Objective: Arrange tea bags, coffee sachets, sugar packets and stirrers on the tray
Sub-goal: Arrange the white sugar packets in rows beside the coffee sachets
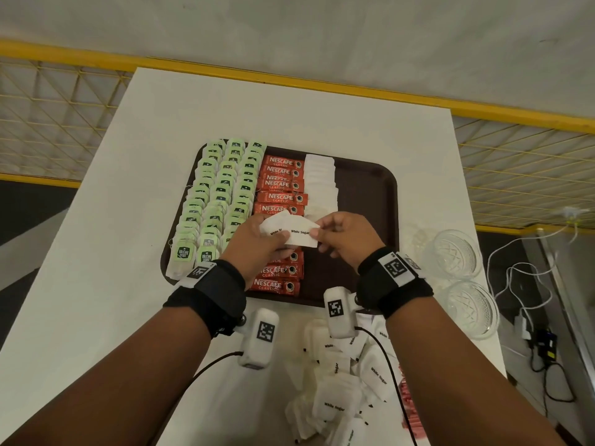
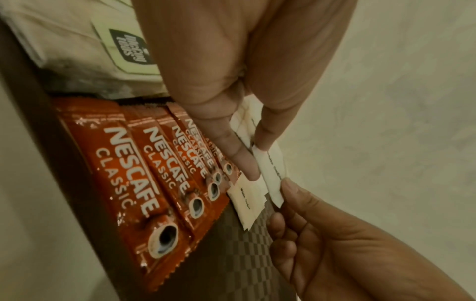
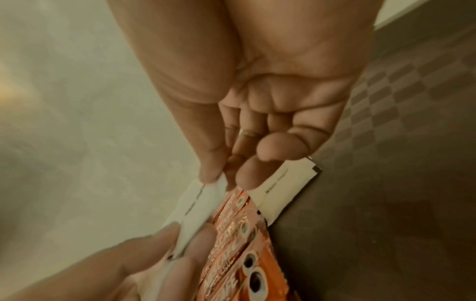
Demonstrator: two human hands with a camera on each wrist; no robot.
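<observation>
Two white sugar packets [image 1: 291, 231] are held above the near middle of the tray [image 1: 367, 201], over the coffee column. The left hand [image 1: 257, 243] pinches both packets between thumb and fingers; in the left wrist view its fingers [image 2: 242, 158] clamp the overlapping paper. The right hand [image 1: 344, 235] pinches the free edge of the upper packet between thumb and forefinger, with the remaining fingers loosely curled.

On the tray, three columns of green tea bags [image 1: 219, 194] fill the left side. One column of red coffee sachets [image 1: 281, 185] lies just beside them. A column of laid sugar packets [image 1: 320, 181] runs from the far edge and stops roughly at the middle of the tray. The right side of the tray is bare. No stirrers can be made out on the tray.

Step in hand: separation of one packet from the pair, judged from the two opposing pinches. The sugar column appears about half laid.

Next move: the right hand draws its packet clear and sets it flat at the near end of the sugar column, overlapping the last packet and aligned with the coffee edge. The grip must stay light, because the paper creases easily.

A loose heap of sugar packets [image 1: 338, 394] lies on the white table [image 1: 96, 284] near the person. Two glass bowls [image 1: 457, 252] stand to the right.
</observation>
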